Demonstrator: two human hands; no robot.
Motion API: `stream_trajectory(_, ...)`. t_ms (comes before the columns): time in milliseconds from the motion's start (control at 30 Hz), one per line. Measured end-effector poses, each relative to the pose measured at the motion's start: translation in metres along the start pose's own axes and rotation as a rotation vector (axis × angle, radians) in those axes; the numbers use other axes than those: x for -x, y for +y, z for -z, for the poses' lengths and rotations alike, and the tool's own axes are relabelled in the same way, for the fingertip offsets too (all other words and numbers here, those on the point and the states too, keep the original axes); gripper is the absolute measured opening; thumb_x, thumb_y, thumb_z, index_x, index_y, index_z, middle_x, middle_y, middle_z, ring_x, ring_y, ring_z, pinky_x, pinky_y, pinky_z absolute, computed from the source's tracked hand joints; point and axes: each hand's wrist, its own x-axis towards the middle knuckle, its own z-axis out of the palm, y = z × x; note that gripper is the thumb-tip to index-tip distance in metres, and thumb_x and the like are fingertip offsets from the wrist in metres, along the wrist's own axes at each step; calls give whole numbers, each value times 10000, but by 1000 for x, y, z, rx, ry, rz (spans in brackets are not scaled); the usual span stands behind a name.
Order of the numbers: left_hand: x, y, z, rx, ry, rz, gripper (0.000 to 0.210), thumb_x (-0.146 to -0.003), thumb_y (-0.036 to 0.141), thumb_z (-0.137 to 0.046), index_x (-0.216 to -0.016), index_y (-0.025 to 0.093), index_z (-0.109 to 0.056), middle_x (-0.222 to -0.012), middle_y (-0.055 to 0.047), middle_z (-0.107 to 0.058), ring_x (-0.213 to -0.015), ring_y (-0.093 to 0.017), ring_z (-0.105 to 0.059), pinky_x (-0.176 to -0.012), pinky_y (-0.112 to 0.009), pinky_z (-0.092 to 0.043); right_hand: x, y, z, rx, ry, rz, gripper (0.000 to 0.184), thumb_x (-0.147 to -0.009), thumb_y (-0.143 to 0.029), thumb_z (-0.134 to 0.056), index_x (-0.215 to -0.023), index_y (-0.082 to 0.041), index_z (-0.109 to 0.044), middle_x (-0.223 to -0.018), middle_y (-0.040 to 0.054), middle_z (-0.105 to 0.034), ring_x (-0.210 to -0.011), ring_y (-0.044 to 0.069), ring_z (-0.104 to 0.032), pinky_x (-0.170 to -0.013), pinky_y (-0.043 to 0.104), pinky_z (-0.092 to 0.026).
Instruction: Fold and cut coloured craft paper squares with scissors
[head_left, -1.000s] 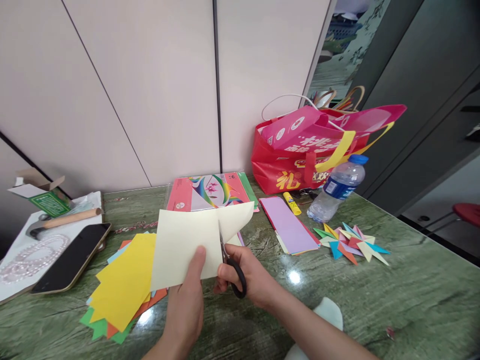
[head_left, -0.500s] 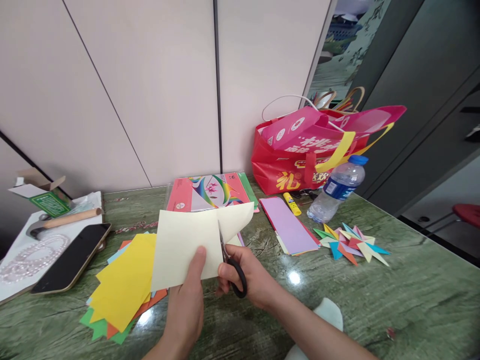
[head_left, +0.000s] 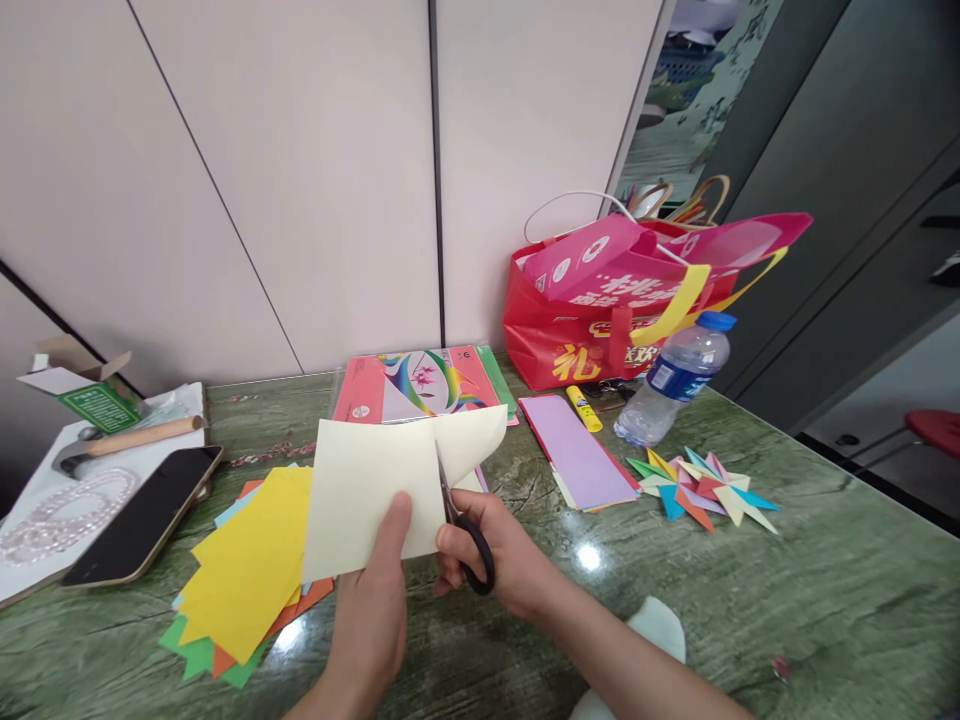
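Observation:
A cream sheet of paper (head_left: 360, 480) is held up by my left hand (head_left: 379, 600), thumb on its face and the other fingers hidden behind. My right hand (head_left: 502, 555) grips a pair of black-handled scissors (head_left: 476, 540). The blades lie in a cut running up the sheet, whose right part curls away. A fanned stack of coloured paper (head_left: 247, 560), yellow on top, lies to the left of my left hand. Right of my right hand lie a pile of purple-topped paper strips (head_left: 577, 450) and several folded multicoloured paper stars (head_left: 709, 485).
At the back lies a packet of coloured paper (head_left: 412, 380). A red gift bag (head_left: 585, 320), a water bottle (head_left: 671, 385) and a yellow glue stick (head_left: 584, 408) stand or lie at the right. Leftward are a phone (head_left: 146, 515), a hammer (head_left: 135, 440), a bead string (head_left: 67, 515) and a green box (head_left: 101, 400).
Almost nothing differs. Both hands, the cream sheet and the scissors keep nearly the same place, and the cut looks about the same length.

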Motion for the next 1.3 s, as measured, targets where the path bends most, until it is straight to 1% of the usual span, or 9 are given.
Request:
stream_trajectory(167, 1, 1, -1, -28, -4, 21, 409, -668, 278, -665, -1053, 178, -571, -1048, -63, -631, -1033, -202, -546, -915, -313, -411, 0, 1, 1, 4, -2, 10, 414, -608, -514, -679, -713, -150, -512, -436, -79, -453, -374, 49, -403, -476, 250, -489)
stream_trajectory(367, 0, 1, -1, -46, 0, 22, 402, -656, 277, -675, -1035, 179, -585, -995, -60, -647, -1033, -214, -545, -897, -318, -430, 0, 3, 1, 2, -12, 15, 394, -628, -501, -671, -724, -153, -512, -441, -78, -450, -380, 50, -401, -477, 247, -490)
stream_trajectory(533, 0, 1, -1, -52, 15, 18, 411, -660, 293, -669, -1046, 184, -579, -1015, -59, -641, -1045, -212, -539, -900, -309, -426, 0, 3, 2, -14, -19, 15, 395, -638, -499, -667, -731, -151, -505, -439, -84, -436, -378, 44, -390, -471, 238, -491)
stream_trajectory(633, 1, 2, -1, -77, 4, 35, 435, -660, 305, -665, -1064, 179, -564, -1040, -55, -633, -1029, -214, -545, -874, -308, -445, 0, 3, 2, -15, -20, 19, 385, -650, -490, -660, -731, -146, -508, -439, -83, -444, -376, 42, -393, -469, 234, -492)
stream_trajectory(900, 0, 1, -1, -128, -10, 14, 455, -676, 338, -641, -1088, 165, -555, -1030, -59, -639, -974, -212, -573, -849, -303, -458, 1, 3, 2, -28, -13, 22, 353, -661, -462, -660, -718, -148, -508, -424, -87, -434, -366, 41, -382, -444, 221, -480)
stream_trajectory(967, 0, 0, 0, -136, -19, 16, 474, -680, 352, -637, -1106, 166, -547, -1057, -63, -630, -982, -215, -570, -871, -312, -444, 0, 3, 1, -31, -13, 18, 345, -665, -456, -659, -714, -150, -508, -426, -87, -435, -363, 40, -380, -440, 220, -479)
stream_trajectory(1133, -3, -3, 2, -155, -19, -3, 540, -693, 381, -629, -1176, 171, -506, -1140, -81, -590, -1082, -225, -512, -957, -342, -367, -1, 3, 2, -16, 7, -3, 347, -654, -451, -670, -721, -148, -514, -430, -83, -452, -364, 45, -401, -443, 224, -480)
stream_trajectory(1300, -8, -11, 9, -238, -76, -91, 572, -702, 431, -614, -1215, 213, -483, -1229, -69, -528, -1128, -220, -473, -985, -357, -335, -2, 4, 6, 3, 32, -11, 387, -620, -478, -686, -736, -140, -538, -461, -62, -491, -393, 60, -455, -477, 231, -473)
